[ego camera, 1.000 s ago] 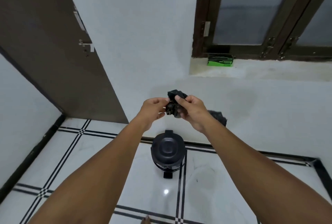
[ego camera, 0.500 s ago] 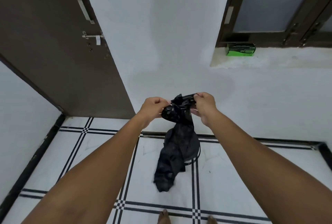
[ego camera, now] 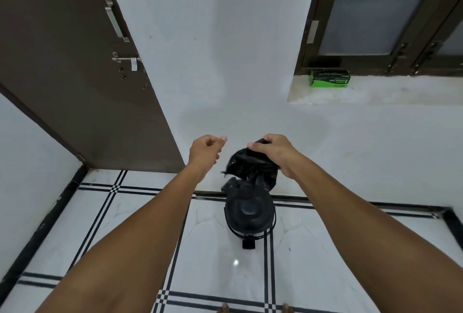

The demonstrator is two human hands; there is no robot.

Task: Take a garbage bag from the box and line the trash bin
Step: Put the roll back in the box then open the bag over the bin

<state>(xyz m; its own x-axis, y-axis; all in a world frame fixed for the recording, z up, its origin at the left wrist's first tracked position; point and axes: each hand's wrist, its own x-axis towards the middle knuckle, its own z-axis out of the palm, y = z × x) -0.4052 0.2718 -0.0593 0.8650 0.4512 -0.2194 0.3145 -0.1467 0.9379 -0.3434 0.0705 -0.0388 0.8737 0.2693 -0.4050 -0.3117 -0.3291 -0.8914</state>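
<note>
My right hand (ego camera: 271,152) grips a crumpled black garbage bag (ego camera: 246,168) by its top, and the bag hangs bunched just above the trash bin. The black round pedal bin (ego camera: 249,213) stands on the tiled floor by the wall, its lid down and its pedal toward me. My left hand (ego camera: 206,151) is a little to the left of the bag, fingers loosely curled, holding nothing. The green garbage bag box (ego camera: 329,79) sits on the window ledge at the upper right.
A brown door (ego camera: 75,74) with a handle and latch stands to the left. A white wall runs behind the bin, with a dark-framed window (ego camera: 375,16) above the ledge. The floor is white tile with black lines. My toes show at the bottom edge.
My left hand has let go of the bag and moved left. The bag, which hung long half a second ago, is now bunched under my right hand. The bin lid shows again.
</note>
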